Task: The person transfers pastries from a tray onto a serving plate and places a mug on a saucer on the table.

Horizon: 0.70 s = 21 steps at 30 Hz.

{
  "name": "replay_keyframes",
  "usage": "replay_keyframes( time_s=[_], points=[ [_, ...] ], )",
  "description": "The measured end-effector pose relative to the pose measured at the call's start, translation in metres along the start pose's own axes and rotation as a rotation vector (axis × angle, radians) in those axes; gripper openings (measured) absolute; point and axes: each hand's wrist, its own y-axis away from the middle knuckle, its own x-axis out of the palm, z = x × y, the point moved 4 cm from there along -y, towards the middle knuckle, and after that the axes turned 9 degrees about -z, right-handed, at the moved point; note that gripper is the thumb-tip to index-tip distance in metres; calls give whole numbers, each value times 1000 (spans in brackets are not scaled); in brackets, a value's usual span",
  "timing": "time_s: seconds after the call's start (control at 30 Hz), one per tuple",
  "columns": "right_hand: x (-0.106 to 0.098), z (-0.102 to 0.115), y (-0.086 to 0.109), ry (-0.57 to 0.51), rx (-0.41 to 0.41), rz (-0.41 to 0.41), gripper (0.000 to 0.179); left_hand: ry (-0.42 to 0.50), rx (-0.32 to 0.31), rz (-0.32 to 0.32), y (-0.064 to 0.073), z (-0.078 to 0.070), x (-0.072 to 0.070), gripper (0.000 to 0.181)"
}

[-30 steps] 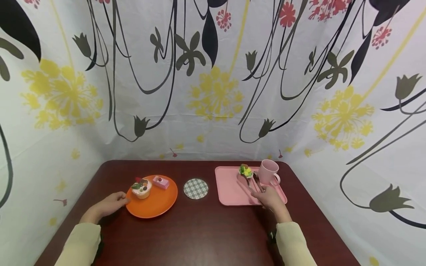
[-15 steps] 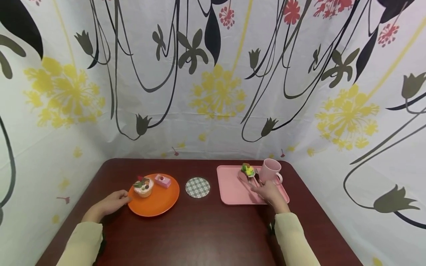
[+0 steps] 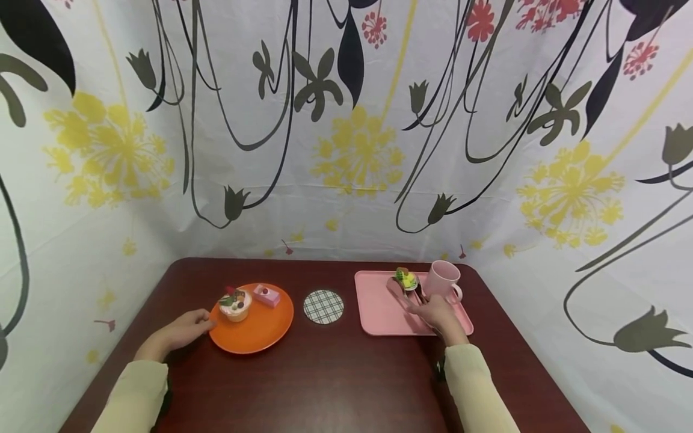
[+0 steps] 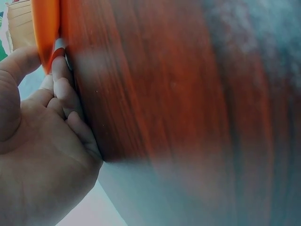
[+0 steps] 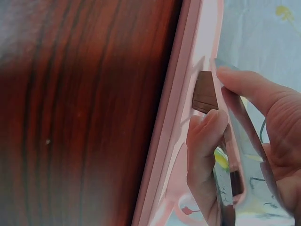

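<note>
My left hand (image 3: 186, 329) grips the left rim of an orange plate (image 3: 254, 334), thumb on top and fingers curled underneath, as the left wrist view shows. That plate carries a toy cupcake (image 3: 235, 305) and a pink cake slice (image 3: 266, 294). On the right, my right hand (image 3: 440, 316) pinches metal cutlery between thumb and fingers over a pink tray (image 3: 379, 322). A spoon (image 3: 395, 285) and a fork (image 3: 419, 290) run to that hand, their handle ends partly hidden by it. In the right wrist view, shiny handles (image 5: 254, 155) lie between thumb and finger.
A pink mug (image 3: 442, 279) stands at the tray's back right corner. Beside it sits a small green and yellow food cup (image 3: 406, 279). Between plate and tray lies a round checked coaster (image 3: 323, 307). Patterned cloth (image 3: 292, 228) hangs behind the dark wooden table (image 3: 303, 385).
The head view has shifted slightly. My right hand stays at the tray, with the spoon and fork moved a little to the left. My left hand keeps its grip on the plate.
</note>
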Motion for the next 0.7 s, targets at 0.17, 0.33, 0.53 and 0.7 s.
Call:
replay_keyframes(
  time_s=[0.17, 0.33, 0.53, 0.7],
  points=[
    [1, 0, -2, -40, 10, -10, 42, -6, 7, 7, -2, 8, 1, 30],
    [3, -2, -4, -95, 30, -8, 51, -19, 38, 20, -6, 16, -3, 30],
    [0, -5, -6, -90, 38, -24, 53, -44, -33, -7, -2, -2, -3, 27],
    [-1, -8, -2, -75, 28, -43, 54, -30, -13, 4, -3, 1, -1, 26]
  ],
)
